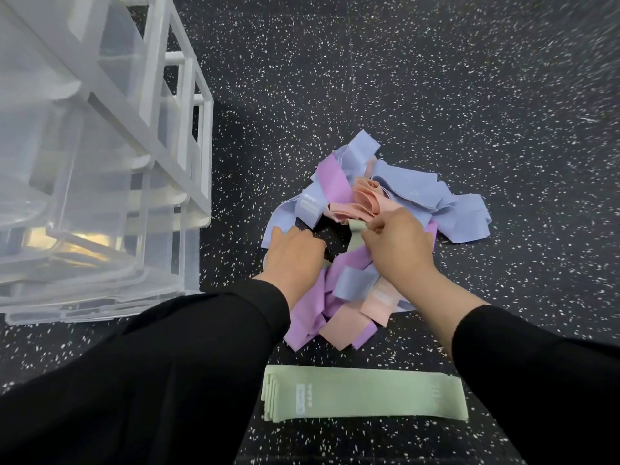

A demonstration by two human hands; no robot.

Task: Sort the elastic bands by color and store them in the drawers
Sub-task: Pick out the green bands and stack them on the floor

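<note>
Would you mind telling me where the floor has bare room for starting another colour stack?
Bare floor lies right of the green stack, and beyond and right of the mixed pile. It is crowded between the drawer unit and the pile, where both hands work.

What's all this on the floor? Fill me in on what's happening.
A person is sorting elastic bands by color. The right hand pinches a green band out of the mixed pile of purple, pink and blue bands, while the left hand rests on the pile. A neat stack of green bands already lies on the speckled floor nearer the person. The clear drawer unit stands to the left; nothing is going into it yet.
</note>
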